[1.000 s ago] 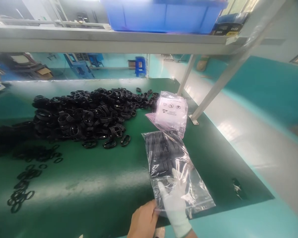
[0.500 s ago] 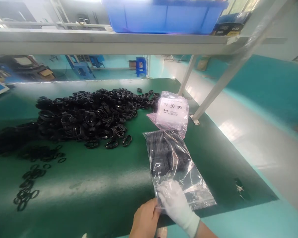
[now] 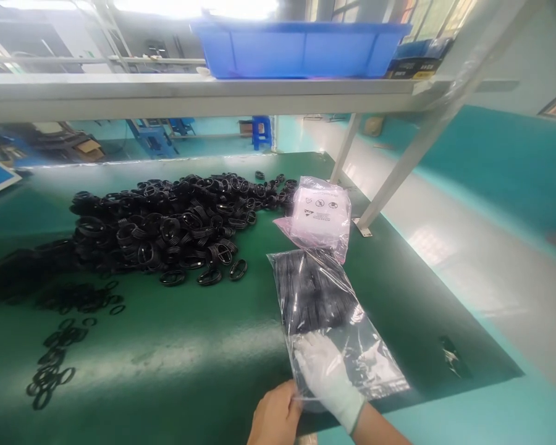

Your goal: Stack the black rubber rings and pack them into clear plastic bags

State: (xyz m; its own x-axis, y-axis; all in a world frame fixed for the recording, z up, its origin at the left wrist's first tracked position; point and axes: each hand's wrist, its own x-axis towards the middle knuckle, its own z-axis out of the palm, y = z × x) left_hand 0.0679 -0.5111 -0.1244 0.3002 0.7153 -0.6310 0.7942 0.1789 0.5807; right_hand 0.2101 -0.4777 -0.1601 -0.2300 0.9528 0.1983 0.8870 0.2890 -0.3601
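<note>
A clear plastic bag (image 3: pixel 375 361) lies on the green table, its far half filled with rows of black coiled cables (image 3: pixel 312 290). My left hand (image 3: pixel 278 411), bare, pinches the near left edge of the bag's mouth. My right hand (image 3: pixel 322 368), in a white glove, reaches in through the mouth. Its fingers are stretched out with their tips at the near side of the cables, and the film partly covers them. A pink plastic bag with a white printed label (image 3: pixel 322 207) lies just beyond the clear bag.
A large heap of black cable coils (image 3: pixel 167 232) spreads over the left and middle of the table. Small black rings (image 3: pixel 50 358) lie near the left front. A shelf (image 3: pixel 176 99) with a blue bin (image 3: pixel 306 52) crosses above. A slanted metal post (image 3: pixel 398 167) stands at right.
My right hand's fingers have straightened inside the clear bag. The cables there now sit closer together, with the earlier gap gone. The view has tilted up slightly.
</note>
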